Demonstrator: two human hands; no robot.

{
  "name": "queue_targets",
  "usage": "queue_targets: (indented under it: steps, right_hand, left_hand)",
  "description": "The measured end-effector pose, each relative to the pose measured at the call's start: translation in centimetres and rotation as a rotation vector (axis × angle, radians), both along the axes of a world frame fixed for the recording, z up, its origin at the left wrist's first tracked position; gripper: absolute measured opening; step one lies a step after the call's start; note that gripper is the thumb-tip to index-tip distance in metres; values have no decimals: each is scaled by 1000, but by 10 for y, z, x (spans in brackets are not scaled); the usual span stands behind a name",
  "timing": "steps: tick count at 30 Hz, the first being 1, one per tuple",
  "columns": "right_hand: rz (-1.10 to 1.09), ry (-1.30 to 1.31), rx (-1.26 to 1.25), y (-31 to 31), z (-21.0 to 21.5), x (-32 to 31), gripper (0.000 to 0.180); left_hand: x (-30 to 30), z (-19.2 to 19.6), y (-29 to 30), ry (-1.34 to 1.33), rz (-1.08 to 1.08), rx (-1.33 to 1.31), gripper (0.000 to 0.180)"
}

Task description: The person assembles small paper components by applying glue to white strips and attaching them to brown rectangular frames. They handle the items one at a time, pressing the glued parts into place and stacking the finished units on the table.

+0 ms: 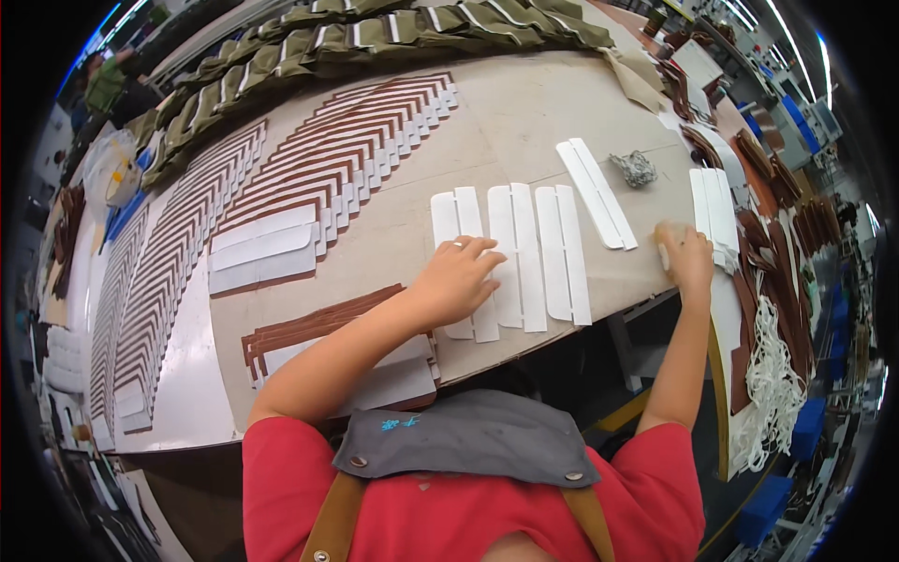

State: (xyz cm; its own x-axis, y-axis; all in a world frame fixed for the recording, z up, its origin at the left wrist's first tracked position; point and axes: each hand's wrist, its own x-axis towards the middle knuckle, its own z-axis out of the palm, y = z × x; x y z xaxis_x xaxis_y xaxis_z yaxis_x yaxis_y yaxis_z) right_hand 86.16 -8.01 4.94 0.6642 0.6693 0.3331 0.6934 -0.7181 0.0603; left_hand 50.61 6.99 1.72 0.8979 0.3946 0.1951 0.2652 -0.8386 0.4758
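Fingers (482, 255) of left hand (459, 281) covering white strips (524, 253), right hand (686, 255) blurred (contents unclear)

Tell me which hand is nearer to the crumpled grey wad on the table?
The right. The right hand rests at the table edge, just below and right of the crumpled grey wad. The left hand lies farther off, on the white strips to its lower left.

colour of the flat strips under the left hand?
White. The flat paired strips under the left hand lie on the beige worktable; head view shows them best.
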Motion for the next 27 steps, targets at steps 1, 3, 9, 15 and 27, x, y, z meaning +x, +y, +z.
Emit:
queue_targets:
  steps: [1,3,9,15,27]
  right_hand:
    - [5,-32,-35,-3,-7,9,53]
    - [9,201,-37,-6,-14,37,56]
    - [19,968,147,-18,-33,88,58]
    - [148,1520,644,2,-33,36,51]
    - [642,1545,890,135,-21,-122,53]
  left_hand:
    - [-10,0,4,18,39,18,31]
    - [-31,-2,5,71,117,45,30]
    - [-54,-26,6,29,167,127,28]
    - [-58,-30,7,11,152,145,26]
    - [-61,-22,9,57,142,86,31]
